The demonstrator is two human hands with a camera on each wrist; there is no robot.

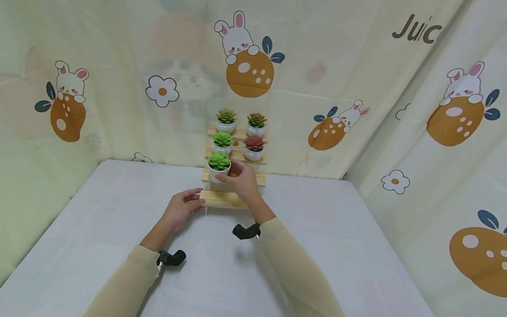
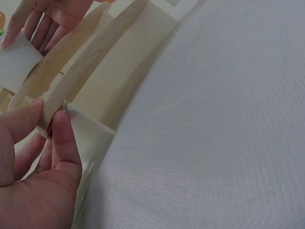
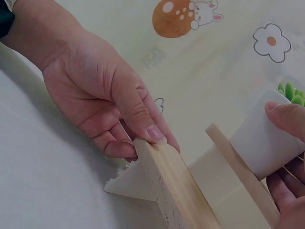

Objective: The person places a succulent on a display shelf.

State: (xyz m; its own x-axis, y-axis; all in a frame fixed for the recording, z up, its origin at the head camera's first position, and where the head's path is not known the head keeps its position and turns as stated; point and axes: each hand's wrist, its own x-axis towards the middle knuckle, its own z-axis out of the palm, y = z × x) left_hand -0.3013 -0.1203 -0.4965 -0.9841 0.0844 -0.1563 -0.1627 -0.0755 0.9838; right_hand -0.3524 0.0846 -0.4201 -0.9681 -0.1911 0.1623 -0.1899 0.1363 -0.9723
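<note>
A small tiered shelf stand with pale wooden boards stands at the back of the table. My left hand [image 1: 182,210] pinches the left end of its lowest board [image 1: 223,199], thumb on top and fingers beneath. With thumb and fingers, my right hand [image 1: 243,178] grips a bright green potted succulent [image 1: 219,165] at the left of the board above. In the right wrist view the base of its white pot [image 3: 267,136] is right at that board. Higher up are a green succulent [image 1: 222,140] and a dark red succulent [image 1: 254,147].
On the top board are a dull green succulent [image 1: 226,119] and a brownish-green succulent [image 1: 256,123], both in white pots. A curtain [image 1: 119,114] printed with rabbits and fruit hangs close behind the stand. White cloth covers the table [image 1: 317,246].
</note>
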